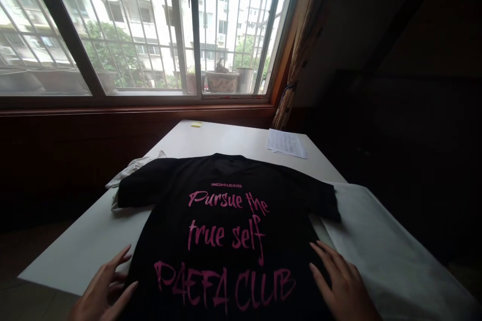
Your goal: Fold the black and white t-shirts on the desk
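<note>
A black T-shirt (226,220) with pink lettering lies spread out on the white table (71,251), its collar toward the window and its sleeves out to both sides. My left hand (107,286) is at the shirt's lower left edge, fingers apart, with the thumb near the black cloth. On the other side my right hand (339,281) rests at the lower right edge, its fingers stretched over the fabric. Neither hand grips the cloth. The shirt's hem falls below the picture.
A pale cloth (137,165) lies crumpled under the left sleeve. White sheeting (380,241) covers the table's right side. Printed papers (286,144) and a small yellow note (196,124) lie toward the far edge. Beyond stand a barred window (150,35) and a tied curtain (297,60).
</note>
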The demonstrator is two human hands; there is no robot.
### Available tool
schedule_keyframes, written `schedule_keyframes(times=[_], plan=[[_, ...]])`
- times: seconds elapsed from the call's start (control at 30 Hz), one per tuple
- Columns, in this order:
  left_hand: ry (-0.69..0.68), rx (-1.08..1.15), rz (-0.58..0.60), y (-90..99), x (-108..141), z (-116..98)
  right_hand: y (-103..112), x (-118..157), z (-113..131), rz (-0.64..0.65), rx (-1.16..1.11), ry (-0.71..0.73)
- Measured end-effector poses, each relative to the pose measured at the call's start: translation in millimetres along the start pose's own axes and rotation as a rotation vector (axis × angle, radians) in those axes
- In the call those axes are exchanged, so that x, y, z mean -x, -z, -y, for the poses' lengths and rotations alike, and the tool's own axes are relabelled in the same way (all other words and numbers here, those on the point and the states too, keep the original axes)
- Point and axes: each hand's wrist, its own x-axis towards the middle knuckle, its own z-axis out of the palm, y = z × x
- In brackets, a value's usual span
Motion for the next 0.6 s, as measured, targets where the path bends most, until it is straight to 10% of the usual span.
schedule_keyframes(times=[0.17,0.37,0.6], plan=[[0.185,0.195,0.244,1.6,14.2,-39.5,10.8,11.8,-12.1,0.073,-0.177,-0.189],[0.299,0.487,0.036,12.7,16.8,-78.6,34.6,14.9,-4.6,0.213,-0.540,-0.493],[0.278,0.403,0.029,16.5,28.0,-45.3,45.2,22.9,-3.7,0.255,-0.691,-0.708]])
